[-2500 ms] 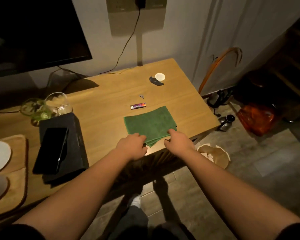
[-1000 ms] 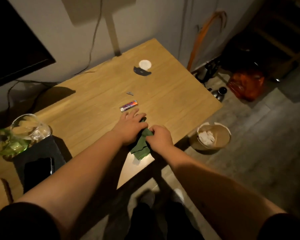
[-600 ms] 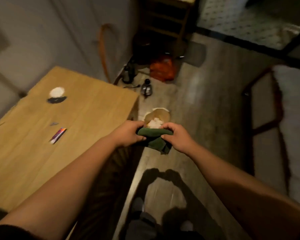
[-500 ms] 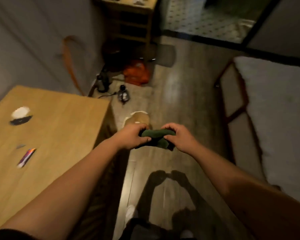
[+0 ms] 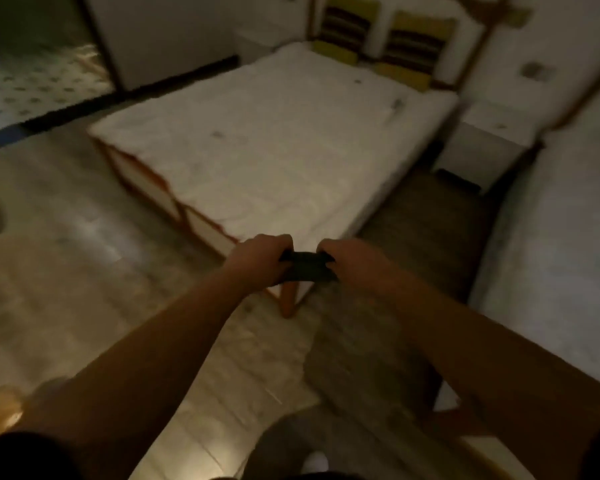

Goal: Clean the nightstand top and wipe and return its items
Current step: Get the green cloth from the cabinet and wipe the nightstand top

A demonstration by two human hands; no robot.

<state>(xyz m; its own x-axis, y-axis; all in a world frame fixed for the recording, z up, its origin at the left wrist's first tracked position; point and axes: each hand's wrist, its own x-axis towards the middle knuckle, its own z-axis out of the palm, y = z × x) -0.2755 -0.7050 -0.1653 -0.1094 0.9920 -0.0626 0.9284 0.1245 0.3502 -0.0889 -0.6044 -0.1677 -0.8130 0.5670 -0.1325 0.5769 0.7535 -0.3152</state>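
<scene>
- Head view: I see my left hand (image 5: 260, 259) and my right hand (image 5: 352, 261) raised side by side in front of the bed (image 5: 274, 147), over its near corner.
- Between them hangs the cloth (image 5: 307, 268), bunched into a dark roll; each hand has its fingers curled round one end, so the cloth spans the short gap from grip to grip.
- The frame is blurred, so I cannot make out the cloth's folds.
- Beyond the bed's far right corner stands a white nightstand (image 5: 489, 140), well apart from the cloth.
- A second bed (image 5: 561, 237) lies right of the nightstand, with a dark rug (image 5: 423, 230) between the two beds.
</scene>
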